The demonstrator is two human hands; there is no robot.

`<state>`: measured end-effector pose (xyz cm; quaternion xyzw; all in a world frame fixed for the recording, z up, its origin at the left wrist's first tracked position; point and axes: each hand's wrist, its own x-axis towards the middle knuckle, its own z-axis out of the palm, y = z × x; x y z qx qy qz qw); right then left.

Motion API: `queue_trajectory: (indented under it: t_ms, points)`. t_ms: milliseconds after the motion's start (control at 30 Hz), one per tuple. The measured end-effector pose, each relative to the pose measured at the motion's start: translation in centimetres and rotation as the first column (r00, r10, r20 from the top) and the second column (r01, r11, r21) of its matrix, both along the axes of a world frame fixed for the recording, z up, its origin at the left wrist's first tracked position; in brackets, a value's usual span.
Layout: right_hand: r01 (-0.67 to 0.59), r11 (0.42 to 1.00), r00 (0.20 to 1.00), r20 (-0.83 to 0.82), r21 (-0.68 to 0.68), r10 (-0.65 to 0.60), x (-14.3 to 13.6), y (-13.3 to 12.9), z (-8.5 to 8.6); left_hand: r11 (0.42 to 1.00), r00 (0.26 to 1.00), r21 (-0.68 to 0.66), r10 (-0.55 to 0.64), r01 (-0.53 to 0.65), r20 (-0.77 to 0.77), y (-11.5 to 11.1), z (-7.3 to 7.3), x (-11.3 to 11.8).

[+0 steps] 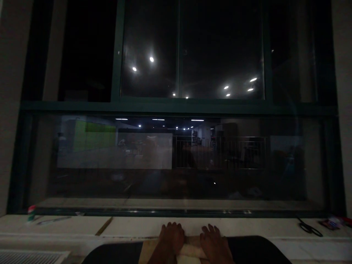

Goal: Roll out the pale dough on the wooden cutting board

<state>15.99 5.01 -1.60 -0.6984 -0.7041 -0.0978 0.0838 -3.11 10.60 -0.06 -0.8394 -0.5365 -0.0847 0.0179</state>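
Both hands' fingers [176, 229] hide the pale cloth's [189, 253] top edge.

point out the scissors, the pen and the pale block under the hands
scissors [310, 228]: head view, on the dark handle loops
pen [53, 220]: head view, mid-barrel on the sill
pale block [191, 250]: head view, strip showing between the two hands

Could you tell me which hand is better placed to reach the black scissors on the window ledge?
Probably the right hand: the scissors lie far out on its side of the ledge, while the left hand would have to cross over. Both hands rest on a pale object.
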Motion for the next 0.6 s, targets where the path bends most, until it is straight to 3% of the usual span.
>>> queue_trajectory:
  t_ms: [133,267,400,500,600]
  points:
    - [0.025,1.0,0.999,0.028,0.012,-0.025,-0.4,-1.1,-0.6,1.0,1.0,0.024,0.001,-0.001,0.003,-1.7,-0.3,-0.7]
    - [0.05,0.989,0.998,0.032,0.136,-0.055,-2.0,-3.5,0.1,1.0,1.0,0.013,-0.011,0.011,0.03,-3.9,-0.3,-1.9]
    - [0.069,0.983,0.998,-0.025,0.173,-0.066,-3.3,-6.0,0.4,1.0,0.999,-0.006,0.001,0.0,0.037,-6.3,-0.2,-2.8]
    - [0.042,0.971,0.999,-0.004,0.235,-0.043,-3.7,-7.2,-1.0,1.0,0.999,-0.012,0.022,-0.022,0.045,-8.0,-0.5,-3.4]
    - [0.034,0.953,0.995,0.083,0.301,-0.062,-3.9,-7.8,-3.6,1.0,0.994,-0.001,0.001,-0.001,0.108,-9.6,-1.2,-4.6]
